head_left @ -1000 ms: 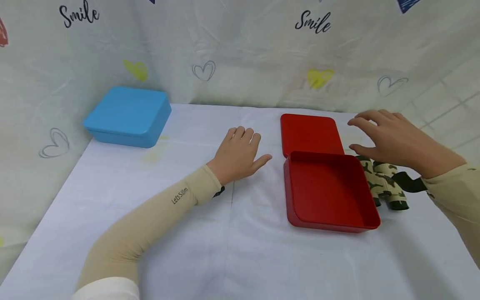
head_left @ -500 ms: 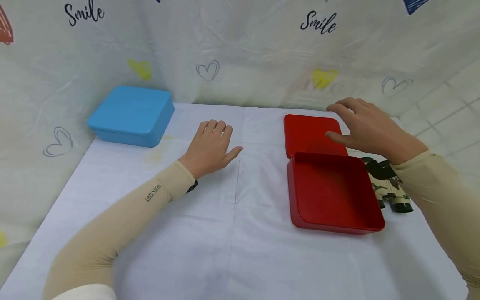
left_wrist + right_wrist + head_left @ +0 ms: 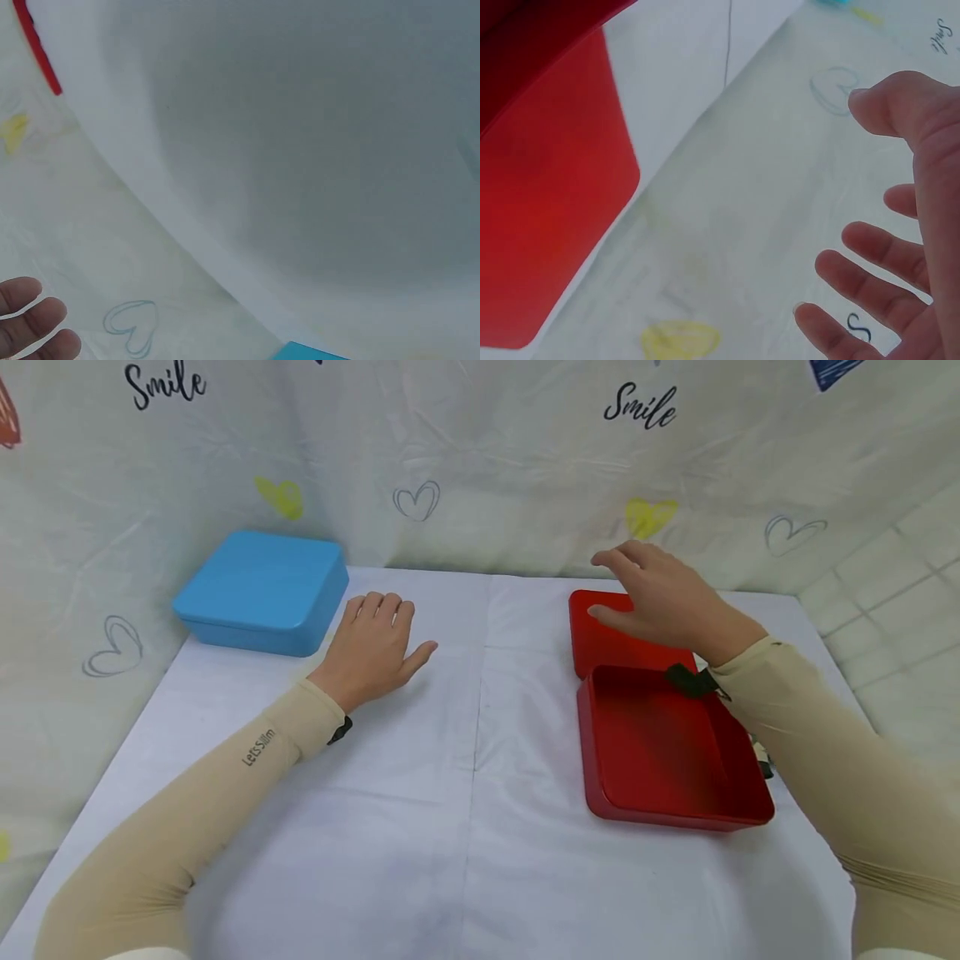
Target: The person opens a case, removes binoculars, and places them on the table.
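Note:
My left hand (image 3: pixel 369 650), palm down with the thumb spread, is over the white table a little right of the closed blue box (image 3: pixel 262 589). It holds nothing. In the left wrist view only some fingertips (image 3: pixel 46 319) show at the lower left. Over the red lid (image 3: pixel 600 643) at the right, my right hand (image 3: pixel 667 602) hovers with thumb and fingers apart and nothing between them. The red box (image 3: pixel 660 752) stands open in front of that lid, its inside bare. A camouflage-patterned thing (image 3: pixel 762 756) beside the box is mostly hidden by my right sleeve.
A white cloth covers the table (image 3: pixel 450 827). Behind it hangs a pale curtain (image 3: pixel 495 460) printed with hearts and the word Smile. White tiled wall (image 3: pixel 900 593) shows at the right.
Both hands have moved left: the left toward the blue box, the right from above the camouflage-patterned thing to above the red lid. The boxes stay in place.

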A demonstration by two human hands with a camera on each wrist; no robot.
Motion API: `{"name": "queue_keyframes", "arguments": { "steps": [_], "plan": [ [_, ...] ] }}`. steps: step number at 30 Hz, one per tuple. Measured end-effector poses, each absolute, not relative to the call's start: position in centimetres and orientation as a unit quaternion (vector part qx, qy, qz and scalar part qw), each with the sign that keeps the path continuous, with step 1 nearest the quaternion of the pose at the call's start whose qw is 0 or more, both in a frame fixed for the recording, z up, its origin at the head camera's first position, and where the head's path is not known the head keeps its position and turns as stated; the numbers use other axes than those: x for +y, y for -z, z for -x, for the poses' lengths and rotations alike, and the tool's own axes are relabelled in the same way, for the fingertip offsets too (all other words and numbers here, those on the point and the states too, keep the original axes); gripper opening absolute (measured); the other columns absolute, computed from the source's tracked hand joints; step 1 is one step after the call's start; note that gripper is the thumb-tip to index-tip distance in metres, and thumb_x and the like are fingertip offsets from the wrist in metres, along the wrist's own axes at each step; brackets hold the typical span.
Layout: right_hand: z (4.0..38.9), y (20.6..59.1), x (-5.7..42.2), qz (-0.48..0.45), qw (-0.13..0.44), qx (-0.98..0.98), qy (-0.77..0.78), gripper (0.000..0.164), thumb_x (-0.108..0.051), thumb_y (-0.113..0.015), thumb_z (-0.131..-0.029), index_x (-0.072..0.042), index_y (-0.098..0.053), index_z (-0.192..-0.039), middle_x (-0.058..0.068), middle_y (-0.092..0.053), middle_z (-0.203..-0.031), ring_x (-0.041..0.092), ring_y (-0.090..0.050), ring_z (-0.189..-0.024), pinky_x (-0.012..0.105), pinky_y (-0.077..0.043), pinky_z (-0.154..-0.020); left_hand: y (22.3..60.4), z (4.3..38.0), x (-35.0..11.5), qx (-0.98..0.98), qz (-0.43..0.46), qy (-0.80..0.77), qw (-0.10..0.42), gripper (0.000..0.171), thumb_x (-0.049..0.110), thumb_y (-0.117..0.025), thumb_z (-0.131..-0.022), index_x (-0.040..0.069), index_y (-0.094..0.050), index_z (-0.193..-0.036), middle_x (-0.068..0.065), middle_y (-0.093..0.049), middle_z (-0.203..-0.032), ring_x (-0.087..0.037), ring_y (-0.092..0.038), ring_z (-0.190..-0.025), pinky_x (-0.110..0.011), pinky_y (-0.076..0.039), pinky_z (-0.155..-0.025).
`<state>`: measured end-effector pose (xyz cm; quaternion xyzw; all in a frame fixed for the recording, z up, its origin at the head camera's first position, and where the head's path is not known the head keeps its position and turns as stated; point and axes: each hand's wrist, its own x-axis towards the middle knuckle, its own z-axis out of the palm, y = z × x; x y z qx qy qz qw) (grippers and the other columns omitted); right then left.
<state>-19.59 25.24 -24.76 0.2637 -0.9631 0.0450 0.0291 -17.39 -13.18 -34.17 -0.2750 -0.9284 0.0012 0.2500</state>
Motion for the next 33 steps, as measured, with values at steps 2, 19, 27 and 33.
{"name": "queue_keyframes", "arguments": {
  "steps": [2, 19, 27, 33],
  "plan": [
    [19.9, 25.0, 24.5, -0.268, 0.029, -0.962, -0.053, 0.06, -0.025, -0.072, -0.094, -0.006, -0.047, -0.145, 0.025, -0.054, -0.142, 0.043, -0.054, -0.123, 0.063, -0.052, -0.104, 34.3, 17.5, -13.9, -0.928, 0.272, 0.006, 0.253, 0.054, 0.05, -0.057, -0.1, -0.003, -0.06, -0.109, -0.02, -0.064, -0.103, -0.041, -0.059, -0.1, -0.05, -0.048, -0.09],
    [22.7, 26.8, 18.4, -0.288, 0.013, -0.953, -0.091, 0.062, -0.031, -0.069, -0.097, -0.007, -0.045, -0.148, 0.019, -0.056, -0.137, 0.037, -0.057, -0.12, 0.055, -0.052, -0.105, 34.9, 19.1, -18.6, -0.941, 0.227, 0.033, 0.247, 0.057, 0.049, -0.058, -0.1, -0.007, -0.056, -0.114, -0.023, -0.061, -0.106, -0.043, -0.056, -0.1, -0.054, -0.044, -0.09],
    [23.9, 27.7, 16.3, -0.285, 0.002, -0.953, -0.104, 0.064, -0.035, -0.069, -0.097, -0.01, -0.044, -0.15, 0.017, -0.056, -0.139, 0.035, -0.058, -0.124, 0.053, -0.051, -0.109, 34.2, 19.6, -20.3, -0.941, 0.219, 0.044, 0.254, 0.058, 0.047, -0.058, -0.1, -0.008, -0.055, -0.116, -0.027, -0.061, -0.111, -0.046, -0.055, -0.103, -0.056, -0.044, -0.087],
    [24.8, 28.2, 14.3, -0.284, -0.011, -0.951, -0.12, 0.064, -0.037, -0.067, -0.098, -0.012, -0.042, -0.151, 0.015, -0.056, -0.142, 0.032, -0.059, -0.127, 0.051, -0.052, -0.108, 34.0, 20.1, -22.1, -0.95, 0.205, 0.054, 0.228, 0.056, 0.044, -0.059, -0.101, -0.007, -0.051, -0.12, -0.028, -0.059, -0.117, -0.046, -0.053, -0.111, -0.056, -0.041, -0.092]
  ]
}}
